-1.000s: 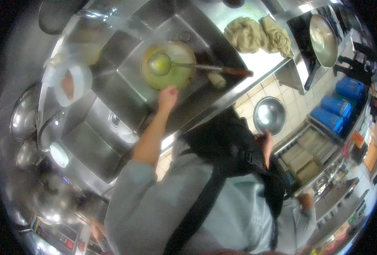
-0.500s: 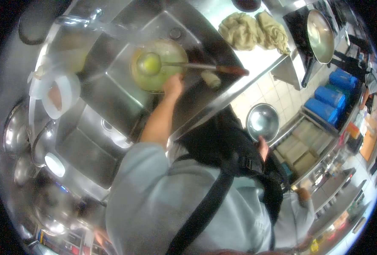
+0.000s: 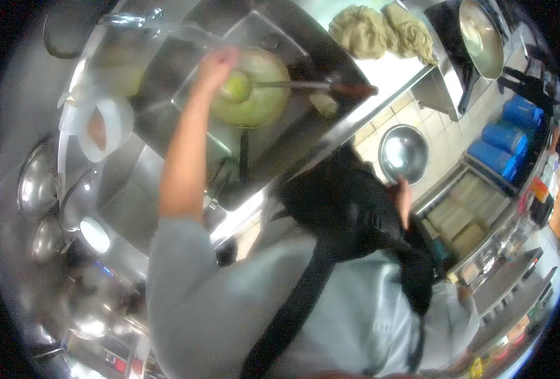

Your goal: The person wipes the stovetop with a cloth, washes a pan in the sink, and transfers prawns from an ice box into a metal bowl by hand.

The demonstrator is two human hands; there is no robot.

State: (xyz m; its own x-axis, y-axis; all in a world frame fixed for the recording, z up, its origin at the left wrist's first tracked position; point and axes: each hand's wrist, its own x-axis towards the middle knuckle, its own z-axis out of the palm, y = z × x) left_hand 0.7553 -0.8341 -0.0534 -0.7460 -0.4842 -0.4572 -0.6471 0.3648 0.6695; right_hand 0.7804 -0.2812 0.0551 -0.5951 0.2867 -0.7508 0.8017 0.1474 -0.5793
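A grey shirt (image 3: 255, 309) and a black apron (image 3: 337, 205) fill the near part of the view. Just beyond the apron, the right hand (image 3: 402, 203) has its fingers clamped on the near rim of a metal bowl (image 3: 404, 155), held with its open side up above the tiled floor. Farther forward, the left hand (image 3: 219, 64) reaches over the sink (image 3: 311, 54) to the far left edge of a round pan (image 3: 270, 107) — its fingers look bunched, but blur hides whether they grip the rim. The pan sits in the sink with greenish contents; a dark handle (image 3: 244, 155) juts from its near side. A ladle (image 3: 292, 84) lies across it, bowl end in the pan, brown grip over the sink's right edge. Beyond, crumpled tan cloths (image 3: 356, 33) rest on the counter (image 3: 387, 71) — and past them stands a skillet (image 3: 481, 41).
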